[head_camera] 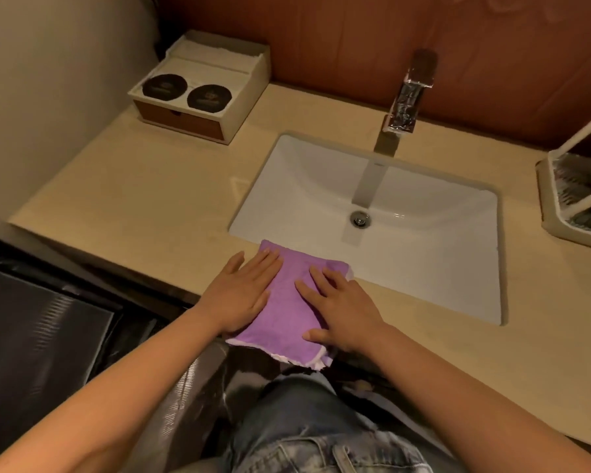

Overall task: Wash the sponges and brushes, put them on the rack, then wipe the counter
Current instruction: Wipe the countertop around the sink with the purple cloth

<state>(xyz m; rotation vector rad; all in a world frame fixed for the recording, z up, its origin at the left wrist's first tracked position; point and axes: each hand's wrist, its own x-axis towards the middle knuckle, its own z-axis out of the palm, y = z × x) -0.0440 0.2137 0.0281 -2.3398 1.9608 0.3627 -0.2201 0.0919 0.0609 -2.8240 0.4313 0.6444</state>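
Note:
A folded purple cloth (287, 302) with a white edge lies on the beige counter (144, 206), at the front edge just left of the sink's near corner. My left hand (241, 291) presses flat on the cloth's left side, fingers straight. My right hand (338, 305) lies flat on its right side, fingers spread. A corner of the cloth hangs over the counter's front edge. The rack (574, 199) stands at the far right, with dark bristly items in it, partly cut off by the frame.
A white rectangular sink (423, 268) is set into the counter, with a chrome tap (406, 100) behind it. A white and wood box (198, 90) with two dark round lids sits at the back left. A dark bin (38, 322) stands below left.

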